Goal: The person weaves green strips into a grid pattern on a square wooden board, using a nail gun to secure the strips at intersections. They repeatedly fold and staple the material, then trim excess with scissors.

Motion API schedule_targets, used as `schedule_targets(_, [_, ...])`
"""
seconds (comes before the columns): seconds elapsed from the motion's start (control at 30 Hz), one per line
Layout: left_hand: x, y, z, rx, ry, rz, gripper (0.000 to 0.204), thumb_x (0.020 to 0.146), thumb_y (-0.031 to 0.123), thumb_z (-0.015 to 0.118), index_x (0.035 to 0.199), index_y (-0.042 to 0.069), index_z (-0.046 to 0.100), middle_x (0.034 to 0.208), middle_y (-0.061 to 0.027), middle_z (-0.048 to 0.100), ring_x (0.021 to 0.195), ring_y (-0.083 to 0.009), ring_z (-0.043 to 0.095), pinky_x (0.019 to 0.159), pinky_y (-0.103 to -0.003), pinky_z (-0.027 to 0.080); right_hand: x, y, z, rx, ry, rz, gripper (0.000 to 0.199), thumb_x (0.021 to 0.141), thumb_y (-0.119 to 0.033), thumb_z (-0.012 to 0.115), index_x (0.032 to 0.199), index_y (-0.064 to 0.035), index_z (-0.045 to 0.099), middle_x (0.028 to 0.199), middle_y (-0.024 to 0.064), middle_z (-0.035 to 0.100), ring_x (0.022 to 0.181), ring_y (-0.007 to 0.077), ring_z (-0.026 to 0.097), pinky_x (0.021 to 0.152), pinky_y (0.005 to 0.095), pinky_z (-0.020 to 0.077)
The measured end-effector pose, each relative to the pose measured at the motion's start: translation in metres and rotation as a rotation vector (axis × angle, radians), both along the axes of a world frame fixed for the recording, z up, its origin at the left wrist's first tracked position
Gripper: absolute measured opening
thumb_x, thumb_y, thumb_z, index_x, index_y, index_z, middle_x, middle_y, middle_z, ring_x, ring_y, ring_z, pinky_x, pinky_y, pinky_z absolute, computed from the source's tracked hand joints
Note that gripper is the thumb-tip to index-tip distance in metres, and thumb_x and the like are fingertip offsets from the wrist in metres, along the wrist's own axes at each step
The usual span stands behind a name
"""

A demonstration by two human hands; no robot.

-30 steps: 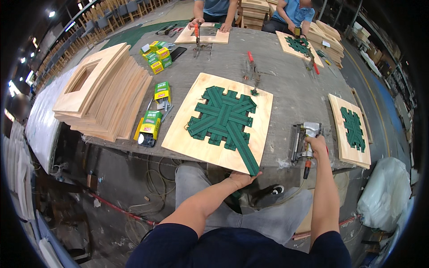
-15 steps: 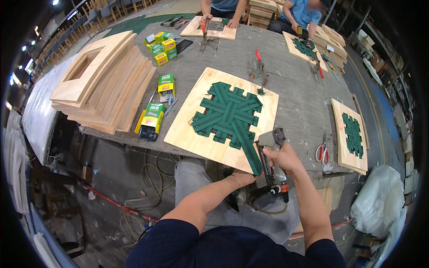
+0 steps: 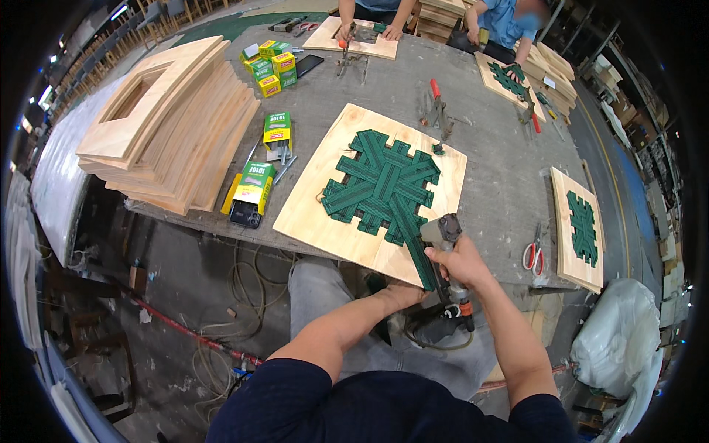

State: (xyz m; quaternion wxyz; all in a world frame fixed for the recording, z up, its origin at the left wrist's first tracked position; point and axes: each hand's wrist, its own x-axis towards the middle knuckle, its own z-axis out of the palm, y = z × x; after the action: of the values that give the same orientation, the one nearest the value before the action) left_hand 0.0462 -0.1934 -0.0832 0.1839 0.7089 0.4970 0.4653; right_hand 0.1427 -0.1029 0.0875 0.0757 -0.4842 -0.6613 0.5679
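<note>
A plywood board (image 3: 314, 210) lies at the table's near edge, its middle covered by crisscrossed green webbing (image 3: 384, 181) stapled into a star-like pad. One long webbing strap (image 3: 412, 247) runs from the pad over the board's near edge. My left hand (image 3: 402, 294) grips the strap's end there, its fingertips partly hidden under strap and board. My right hand (image 3: 464, 264) is wrapped round a pneumatic staple gun (image 3: 443, 232), its nose beside or on the strap near the board's near right corner. The exact contact is hidden. An air hose (image 3: 443, 345) trails from the gun's orange-collared fitting.
Stacked plywood frames (image 3: 170, 133) stand left, beside staple boxes (image 3: 252, 184) and loose staple strips. Red-handled pliers (image 3: 437, 103) lie beyond the board. Scissors (image 3: 533, 255) and another webbed board (image 3: 583, 229) lie right. Two co-workers handle boards (image 3: 384, 49) across the table.
My right hand has brought the staple gun slightly left, closer over the strap. My left hand stays at the strap's end. Across the table, the co-workers' hands have shifted a little.
</note>
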Motion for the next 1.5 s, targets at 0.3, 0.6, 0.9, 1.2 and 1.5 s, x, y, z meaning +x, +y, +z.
schedule_targets(0.3, [0.002,-0.002,-0.006,-0.12,0.122,0.039,0.025,0.09,0.027,0.064,0.11,0.012,0.059,0.106,-0.0138,0.066,0.106,-0.039,0.063,0.092,-0.051,0.049,-0.008,-0.01,-0.004,-0.013,-0.017,0.06,0.029,0.089,-0.017,0.079,0.106,0.003,0.065,0.068,0.0045,0.064,0.049,0.0121,0.058,0.046,0.03,0.0444])
schedule_targets(0.6, [0.012,-0.013,-0.005,-0.296,0.128,0.116,0.029,0.093,0.031,0.062,0.112,0.01,0.064,0.118,-0.019,0.067,0.115,-0.04,0.061,0.102,-0.052,0.045,-0.003,-0.016,-0.001,-0.022,-0.021,-0.01,0.033,0.09,-0.02,0.079,0.109,0.0018,0.064,0.077,0.0059,0.066,0.051,0.0126,0.059,0.045,0.0302,0.0446])
schedule_targets(0.9, [0.042,-0.034,0.013,-0.775,-0.002,0.162,0.056,0.104,0.049,0.048,0.102,0.0,0.074,0.099,-0.0283,0.072,0.101,-0.0474,0.068,0.091,-0.054,0.053,0.03,-0.013,-0.007,-0.003,0.052,-0.251,0.033,0.089,-0.017,0.078,0.112,0.0007,0.063,0.08,0.0061,0.068,0.052,0.0136,0.06,0.044,0.0302,0.0452])
schedule_targets(1.2, [0.033,-0.084,0.048,-0.796,-0.501,-0.015,0.039,0.109,0.032,0.052,0.116,-0.002,0.07,0.1,-0.012,0.077,0.095,-0.0193,0.071,0.085,-0.035,0.054,0.034,-0.01,0.001,-0.037,0.083,-0.233,0.036,0.089,-0.016,0.077,0.114,0.0022,0.058,0.087,0.0086,0.068,0.055,0.0148,0.06,0.046,0.0315,0.0452])
schedule_targets(1.5, [-0.084,-0.004,0.168,-0.646,-0.947,0.088,0.034,0.109,0.034,0.054,0.103,0.002,0.066,0.093,-0.0087,0.075,0.077,-0.017,0.069,0.066,-0.033,0.058,0.038,-0.008,0.004,-0.048,0.088,-0.215,0.031,0.089,-0.013,0.076,0.111,0.001,0.059,0.086,0.0081,0.067,0.055,0.0145,0.059,0.045,0.0311,0.0446])
